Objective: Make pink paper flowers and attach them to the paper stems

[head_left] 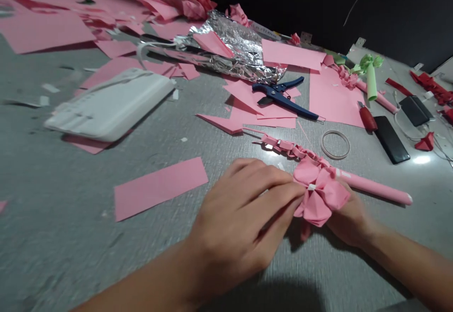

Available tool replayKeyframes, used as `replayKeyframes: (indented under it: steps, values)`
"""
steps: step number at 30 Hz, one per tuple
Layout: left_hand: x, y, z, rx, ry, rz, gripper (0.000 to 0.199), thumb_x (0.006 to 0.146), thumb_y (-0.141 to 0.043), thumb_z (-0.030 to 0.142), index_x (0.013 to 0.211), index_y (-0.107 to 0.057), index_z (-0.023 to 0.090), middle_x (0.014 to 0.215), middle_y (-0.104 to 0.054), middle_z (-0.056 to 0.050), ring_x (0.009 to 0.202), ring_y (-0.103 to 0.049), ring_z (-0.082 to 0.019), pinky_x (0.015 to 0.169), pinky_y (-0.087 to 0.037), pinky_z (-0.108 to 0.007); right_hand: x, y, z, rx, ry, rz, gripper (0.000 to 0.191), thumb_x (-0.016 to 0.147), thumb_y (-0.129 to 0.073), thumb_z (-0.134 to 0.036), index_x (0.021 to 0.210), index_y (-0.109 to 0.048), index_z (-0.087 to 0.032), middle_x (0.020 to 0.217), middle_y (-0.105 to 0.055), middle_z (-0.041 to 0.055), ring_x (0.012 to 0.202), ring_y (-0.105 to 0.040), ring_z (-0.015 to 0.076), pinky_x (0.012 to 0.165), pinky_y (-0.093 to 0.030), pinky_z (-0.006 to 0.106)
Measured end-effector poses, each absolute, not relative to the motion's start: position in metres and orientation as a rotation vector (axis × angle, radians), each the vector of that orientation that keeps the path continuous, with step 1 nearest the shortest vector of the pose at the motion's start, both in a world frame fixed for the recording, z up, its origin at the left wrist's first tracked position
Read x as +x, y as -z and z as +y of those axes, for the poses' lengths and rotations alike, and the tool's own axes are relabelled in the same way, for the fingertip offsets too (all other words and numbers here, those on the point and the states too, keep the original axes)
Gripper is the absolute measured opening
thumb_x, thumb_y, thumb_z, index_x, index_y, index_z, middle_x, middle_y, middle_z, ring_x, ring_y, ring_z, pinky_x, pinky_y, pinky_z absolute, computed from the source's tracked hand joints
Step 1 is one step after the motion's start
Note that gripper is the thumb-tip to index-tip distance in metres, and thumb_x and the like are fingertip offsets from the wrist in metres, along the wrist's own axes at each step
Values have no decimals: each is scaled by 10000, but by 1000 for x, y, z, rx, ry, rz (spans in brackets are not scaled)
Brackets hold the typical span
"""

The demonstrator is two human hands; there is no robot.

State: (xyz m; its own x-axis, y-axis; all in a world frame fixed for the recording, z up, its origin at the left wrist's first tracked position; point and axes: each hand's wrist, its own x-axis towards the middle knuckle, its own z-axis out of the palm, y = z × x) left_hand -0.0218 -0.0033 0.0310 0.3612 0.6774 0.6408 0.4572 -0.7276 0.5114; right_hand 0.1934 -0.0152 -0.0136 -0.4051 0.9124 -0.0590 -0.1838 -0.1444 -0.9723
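Note:
A pink paper flower [321, 193] with a small white piece at its centre is between my two hands above the grey table. My left hand [244, 213] pinches the flower's left petals between thumb and fingertips. Behind the flower, my right hand [350, 220] holds it from the right side; most of its fingers are hidden by the petals. Just beyond lies a pink paper stick [377, 188], with a chain of folded pink paper [295, 150] running off to its left. A pink paper strip [161, 188] rests flat to the left of my left hand.
Blue-handled pruning shears [279, 98] lie on pink paper sheets. Nearby are a roll of tape [335, 145], a black phone [392, 139] and a red cutter [368, 117]. A white packet [113, 104] lies left. Crumpled foil [230, 38] and a green paper flower [370, 76] stand farther back.

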Motion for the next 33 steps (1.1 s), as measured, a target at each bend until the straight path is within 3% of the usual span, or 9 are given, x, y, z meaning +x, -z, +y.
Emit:
replayKeyframes:
  steps: [4, 11, 19, 33]
  values:
    - [-23, -34, -3, 2338, -1311, 999, 201, 972, -645, 50, 1030, -718, 228, 913, -787, 0, 779, -706, -170, 777, -529, -368, 198, 19, -17, -929, -1739, -1228, 405, 944, -798, -588, 1159, -751, -247, 954, -745, 51, 753, -718, 204, 700, -642, 342]
    - [-25, -37, 0, 2332, -1251, 909, 153, 1005, -631, 75, 974, -731, 185, 894, -772, -9, 781, -672, -161, 826, -511, -359, 200, 18, -16, -860, -1754, -1172, 218, 971, -816, -412, 1064, -765, -221, 961, -681, 33, 826, -643, 159, 779, -575, 283]
    - [-27, -31, 3, 2353, -1213, 819, 160, 1019, -602, 69, 975, -717, 171, 899, -741, -5, 797, -616, -159, 842, -453, -360, 201, 17, -16, -730, -1893, -1128, 195, 1027, -745, -404, 1074, -735, -215, 777, -610, -9, 554, -494, 110, 489, -433, 222]
    - [-26, -30, 3, 2332, -1181, 806, 198, 1003, -573, 56, 933, -710, 180, 870, -721, -13, 785, -604, -172, 851, -452, -368, 200, 13, -12, -668, -1935, -1088, 95, 1046, -720, -287, 1094, -764, -218, 802, -588, -14, 579, -483, 92, 479, -412, 188]
